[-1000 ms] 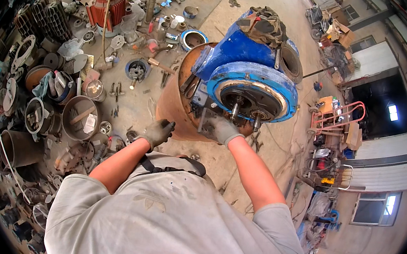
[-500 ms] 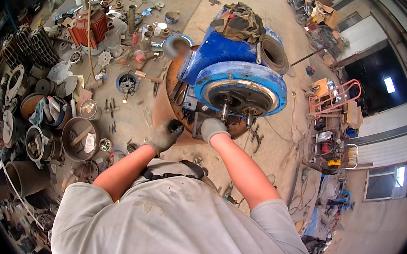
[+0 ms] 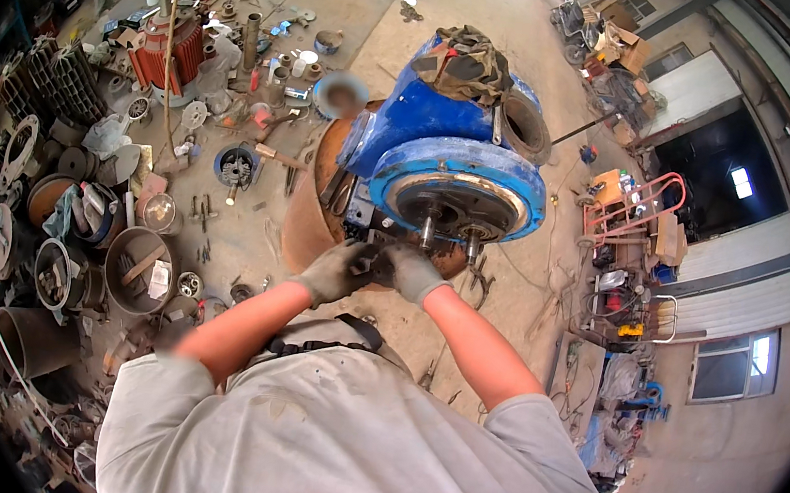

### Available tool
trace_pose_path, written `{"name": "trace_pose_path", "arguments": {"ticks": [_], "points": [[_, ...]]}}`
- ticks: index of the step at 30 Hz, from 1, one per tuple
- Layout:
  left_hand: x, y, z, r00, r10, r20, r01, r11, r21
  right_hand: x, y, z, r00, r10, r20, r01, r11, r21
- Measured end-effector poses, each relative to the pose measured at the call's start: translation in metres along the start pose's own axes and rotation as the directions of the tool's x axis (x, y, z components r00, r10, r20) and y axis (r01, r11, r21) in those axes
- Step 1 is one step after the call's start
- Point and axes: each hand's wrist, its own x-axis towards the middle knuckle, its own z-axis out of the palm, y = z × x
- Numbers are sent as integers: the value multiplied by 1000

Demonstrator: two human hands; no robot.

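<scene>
Step in hand, as I judge it from my remote view: close two-handed work at a dark part (image 3: 377,266), just in front of the blue housing (image 3: 440,106). The part is between the fingers, over the near side of the rusty drum (image 3: 308,222), below the two shafts (image 3: 428,228). Its shape is largely hidden from me.

In my judgement the next move calls for a steady hold by both sides and care to keep the knuckles off the nearer shaft.

Left hand (image 3: 338,272): gloved, fingers bent inward, tips at the part. Right hand (image 3: 414,274): gloved, palm turned inward, fingers meeting the left ones at the part. The two are practically together. I cannot tell whether either is clamped on it or merely touching.

The housing appears to rest on the drum; a crumpled cloth (image 3: 464,65) lies on top. A hammer (image 3: 280,158) is left of the drum, beside a round blue-rimmed part (image 3: 237,166).
</scene>
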Motion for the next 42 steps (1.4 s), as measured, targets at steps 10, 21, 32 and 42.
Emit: {"name": "trace_pose_path", "arguments": {"ticks": [10,21,32,42], "points": [[75,-18,44,929,72,363,-190,935,300,-39,13,45,676,553,-487,-397,830,391],[96,48,43,815,-161,556,-240,780,578,-47,26,60,684,618,-388,-352,745,566],[117,104,76,766,-358,534,-271,574,773,-64,55,56,811,428,-399,-136,801,582],[100,57,90,823,-364,436,-161,587,793,-60,68,61,809,425,-406,-78,763,642]]}}
